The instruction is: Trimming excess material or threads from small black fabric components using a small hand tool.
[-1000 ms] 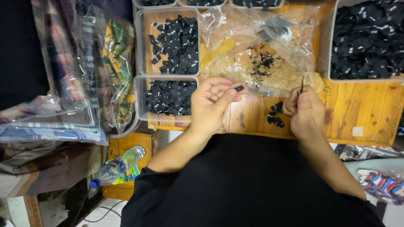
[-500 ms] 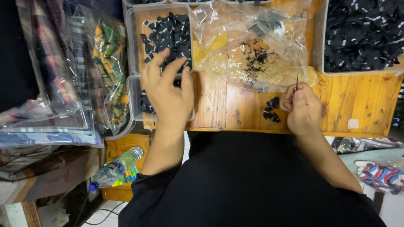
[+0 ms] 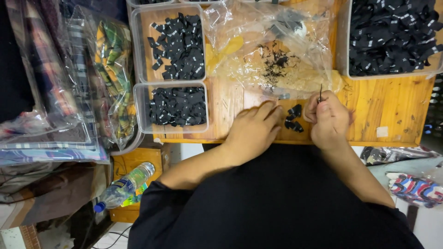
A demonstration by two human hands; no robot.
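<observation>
Head view: a little pile of black tags [image 3: 293,118] lies on the wood table [image 3: 392,110], right between your two hands. Your right hand [image 3: 328,119] is curled tight around a thin dark tool [image 3: 320,93] that sticks up, just right of the pile. Your left hand [image 3: 254,130] lies flat and loose, fingers reaching toward the pile, gripping nothing. Behind the pile sits a clear bag [image 3: 272,46]. Left of the pile sit two tubs [image 3: 171,107] of black tags.

I'm looking at a small garment-trade workshop: a scuffed wooden tabletop [image 3: 392,110] carries clear plastic trays [image 3: 143,69] of sorted black fabric labels [image 3: 177,44], with bagged plaid cloth [image 3: 110,69] stacked at the left.
</observation>
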